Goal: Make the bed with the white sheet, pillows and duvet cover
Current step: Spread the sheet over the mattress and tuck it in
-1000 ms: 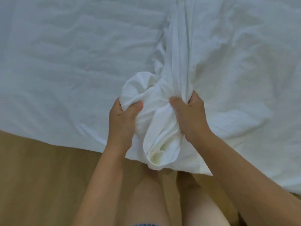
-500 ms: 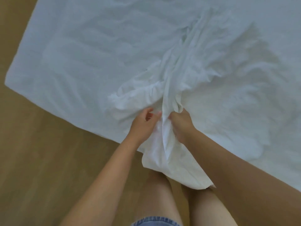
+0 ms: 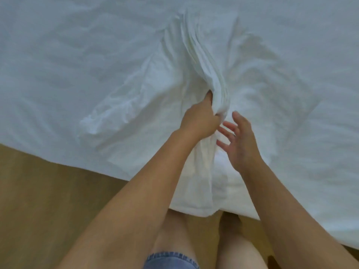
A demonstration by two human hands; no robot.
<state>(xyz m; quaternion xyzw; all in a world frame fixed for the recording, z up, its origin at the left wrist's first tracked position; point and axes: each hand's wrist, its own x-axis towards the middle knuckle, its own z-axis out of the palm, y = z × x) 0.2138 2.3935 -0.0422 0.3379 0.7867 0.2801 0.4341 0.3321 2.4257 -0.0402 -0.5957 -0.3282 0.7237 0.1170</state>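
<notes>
Now the left hand [image 3: 200, 121] alone grips the gathered ridge of the white sheet [image 3: 206, 82], its fingers [image 3: 208, 98] curled around the bunched folds, while the right hand [image 3: 240, 140] hovers just beside it with its fingers [image 3: 226, 131] spread and holding nothing. Half a second ago both hands pinched the same bunch of cloth side by side; the right hand has since let go and drawn slightly to the right, and the ridge now runs from the left hand's grip away across the bed toward the top of the view. The sheet covers the bed [image 3: 68, 65] in rumpled folds, and its near edge hangs over the side above the wooden floor [image 3: 48, 191], in front of the person's bare legs [image 3: 174, 230]. Judged from this arrangement, the sheet is still being spread rather than smoothed: the release probably frees the right hand to take a new hold farther along the edge, so that the bunch can be pulled apart and flattened. No pillows or duvet cover are visible, which suggests the task is at an early stage. Wrinkles remain on both sides of the ridge.
</notes>
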